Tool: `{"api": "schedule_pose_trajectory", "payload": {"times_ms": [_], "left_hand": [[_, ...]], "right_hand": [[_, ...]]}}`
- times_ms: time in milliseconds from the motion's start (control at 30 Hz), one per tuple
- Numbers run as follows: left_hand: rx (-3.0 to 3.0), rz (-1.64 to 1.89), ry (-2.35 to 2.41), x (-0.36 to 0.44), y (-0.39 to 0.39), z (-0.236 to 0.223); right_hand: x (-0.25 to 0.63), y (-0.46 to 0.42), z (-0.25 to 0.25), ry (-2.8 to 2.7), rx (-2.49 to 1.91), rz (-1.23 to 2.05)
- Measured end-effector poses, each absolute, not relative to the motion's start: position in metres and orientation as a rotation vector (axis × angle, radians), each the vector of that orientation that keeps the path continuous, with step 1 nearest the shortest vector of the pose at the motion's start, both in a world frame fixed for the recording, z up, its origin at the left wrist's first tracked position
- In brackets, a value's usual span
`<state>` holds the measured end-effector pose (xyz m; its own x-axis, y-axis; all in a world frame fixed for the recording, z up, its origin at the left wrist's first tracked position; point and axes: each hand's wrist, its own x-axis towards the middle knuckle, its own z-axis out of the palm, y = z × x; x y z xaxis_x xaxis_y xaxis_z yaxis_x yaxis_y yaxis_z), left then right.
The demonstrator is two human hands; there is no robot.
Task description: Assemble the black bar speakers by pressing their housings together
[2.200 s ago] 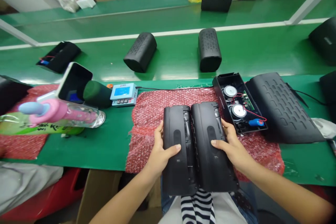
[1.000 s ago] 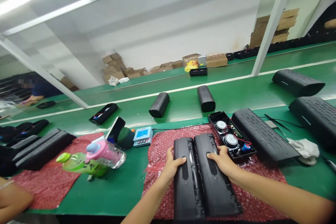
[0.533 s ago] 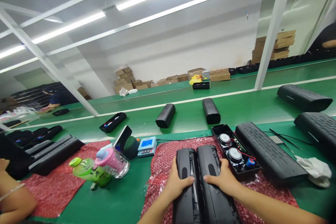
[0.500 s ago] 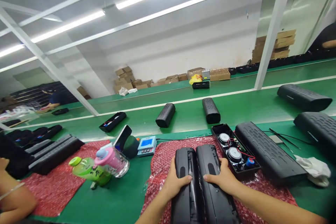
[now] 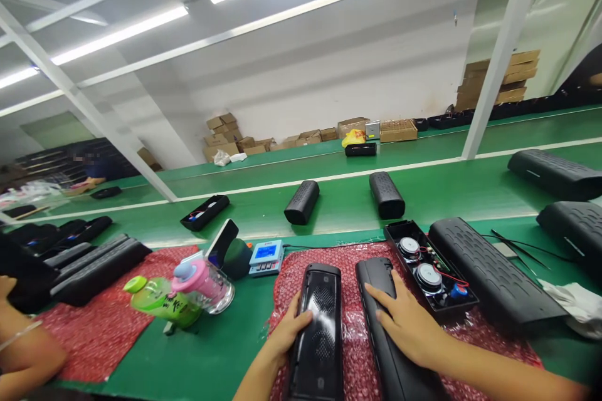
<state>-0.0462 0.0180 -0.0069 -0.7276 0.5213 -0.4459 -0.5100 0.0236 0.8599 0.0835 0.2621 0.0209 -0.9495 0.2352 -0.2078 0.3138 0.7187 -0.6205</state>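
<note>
My left hand (image 5: pixel 288 333) grips a black speaker (image 5: pixel 318 326) by its left side, thumb on the edge. The speaker's glossy face, with two round perforated patches, is turned up. Just right of it, my right hand (image 5: pixel 408 316) lies across a second black speaker housing (image 5: pixel 383 301), fingers spread over its top and the other side hidden. A gap separates the two speakers. Both rest on red bubble wrap (image 5: pixel 350 326). Beyond my right hand sits an open housing (image 5: pixel 435 279) with two round drivers, red wires and a blue component.
A patterned speaker shell (image 5: pixel 489 269) lies at right, near a white cloth (image 5: pixel 576 301) and black cables. On the left stand a blue meter (image 5: pixel 266 257), a pink-lidded cup (image 5: pixel 207 285) and a green bottle (image 5: pixel 162 301). Speakers (image 5: pixel 302 202) lie on the green belt. A co-worker's arm (image 5: pixel 28 351) is at far left.
The left speaker has rolled over, bringing its glossy perforated face up. It has moved apart from the right one, which has also turned. My right hand has shifted further onto its housing.
</note>
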Motion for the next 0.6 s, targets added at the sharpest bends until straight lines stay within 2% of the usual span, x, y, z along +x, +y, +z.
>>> {"api": "schedule_pose_trajectory", "payload": {"times_ms": [267,533,600], "left_hand": [[0.02,1.746,1.663,-0.047,0.013,-0.004],[0.065,1.808,1.502,-0.049,0.0,-0.015],[0.05,1.884,1.453,-0.045,-0.005,-0.023]], "right_hand": [[0.082,0.254,0.029,2.807,0.608,-0.929],[0.087,0.274,0.021,2.691,0.747,-1.118],[0.093,0.281,0.01,2.732,0.712,-1.314]]}}
